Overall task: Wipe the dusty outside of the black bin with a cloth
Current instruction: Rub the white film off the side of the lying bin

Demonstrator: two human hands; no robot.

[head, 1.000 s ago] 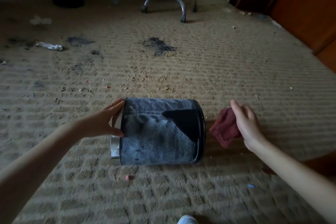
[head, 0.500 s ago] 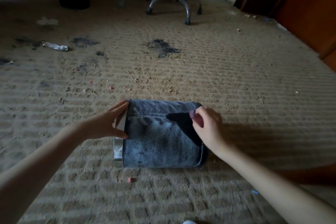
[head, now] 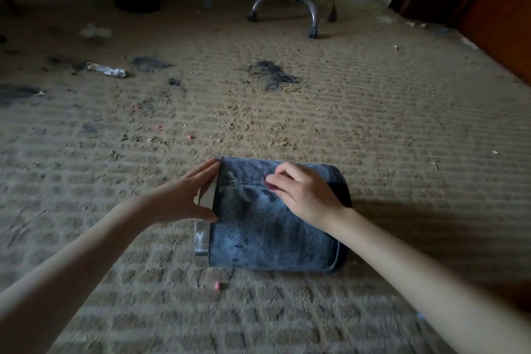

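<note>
The dusty black bin (head: 264,233) lies on its side on the carpet (head: 373,129). The left hand (head: 184,195) braces its silver-rimmed end, fingers extended and spread. The right hand (head: 304,192) rests on the upper wall, fingers curled over a mostly hidden red cloth (head: 268,182).

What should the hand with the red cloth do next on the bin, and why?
Probably pull the red cloth, held under the right hand atop the black bin, down toward the person: grey dust covers that nearer side. The left hand braces the bin's left end, so it likely won't roll.
</note>
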